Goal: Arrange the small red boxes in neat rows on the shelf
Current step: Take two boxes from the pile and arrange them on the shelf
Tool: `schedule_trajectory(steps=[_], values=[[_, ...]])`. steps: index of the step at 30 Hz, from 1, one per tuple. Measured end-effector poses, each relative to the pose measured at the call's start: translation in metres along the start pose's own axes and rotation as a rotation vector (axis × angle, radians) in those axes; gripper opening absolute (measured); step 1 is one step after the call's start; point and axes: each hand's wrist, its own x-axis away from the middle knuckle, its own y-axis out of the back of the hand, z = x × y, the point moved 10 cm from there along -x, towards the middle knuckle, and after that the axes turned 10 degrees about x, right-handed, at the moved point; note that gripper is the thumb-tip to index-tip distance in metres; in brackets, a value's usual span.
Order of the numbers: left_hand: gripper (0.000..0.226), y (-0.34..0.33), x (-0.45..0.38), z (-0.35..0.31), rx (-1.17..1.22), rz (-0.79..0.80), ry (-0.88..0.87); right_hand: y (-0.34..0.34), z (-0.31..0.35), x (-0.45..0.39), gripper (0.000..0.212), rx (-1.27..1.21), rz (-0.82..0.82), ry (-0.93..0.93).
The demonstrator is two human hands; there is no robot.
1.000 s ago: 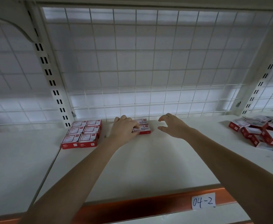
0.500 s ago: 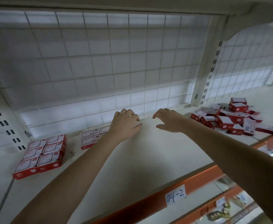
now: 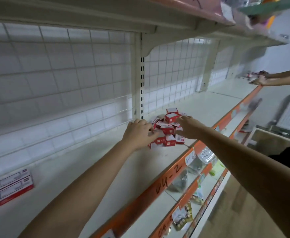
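Note:
A loose heap of small red boxes (image 3: 168, 129) lies on the white shelf (image 3: 92, 169) beside the slotted upright. My left hand (image 3: 140, 133) rests on the heap's left side, fingers curled over the near boxes. My right hand (image 3: 188, 127) lies on the heap's right side, fingers spread over the boxes. Whether either hand grips a box is hidden by the fingers. A neat block of red boxes (image 3: 8, 188) sits at the far left edge of the view.
The slotted upright (image 3: 142, 86) and wire grid back panel (image 3: 63, 79) stand behind the heap. An orange shelf edge (image 3: 159, 184) is labelled 04-2. Packets hang on lower shelves (image 3: 197, 162). Another person's hands (image 3: 261, 79) reach in at far right.
My view has swung right along the shelf. Both hands have left the arranged boxes at the left and now sit on the loose heap by the upright.

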Motion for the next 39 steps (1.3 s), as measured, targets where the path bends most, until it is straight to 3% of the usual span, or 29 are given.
schedule_trajectory(steps=[3,6,9,12,16,21,26,32,39], values=[[0.047,-0.013,-0.025,-0.017,-0.006,0.004,0.015,-0.019,-0.042,-0.007,0.050,0.002,0.083,-0.046],[0.044,-0.022,-0.047,-0.029,0.007,0.014,0.044,-0.044,-0.067,-0.012,0.065,0.009,0.252,-0.041],[0.052,-0.032,-0.066,-0.033,-0.004,0.058,0.102,-0.062,-0.083,-0.018,0.065,0.029,0.335,0.000],[0.063,-0.053,-0.074,-0.025,-0.033,0.177,0.206,-0.074,-0.094,-0.029,0.054,0.037,0.342,0.048],[0.060,-0.072,-0.075,-0.007,0.059,0.266,0.346,-0.085,-0.095,-0.039,0.040,0.048,0.327,0.134],[0.063,-0.073,-0.071,-0.006,0.237,0.265,0.462,-0.088,-0.103,-0.045,0.046,-0.117,0.258,0.170],[0.050,-0.072,-0.067,-0.004,0.339,0.168,0.478,-0.067,-0.114,-0.041,0.053,-0.362,0.077,0.150],[0.056,-0.050,-0.058,-0.022,0.321,-0.100,0.371,-0.042,-0.108,-0.030,0.051,-0.561,-0.123,0.218],[0.054,-0.031,-0.026,-0.038,0.464,-0.305,0.333,-0.028,-0.083,-0.009,0.039,-0.750,-0.168,0.365]])
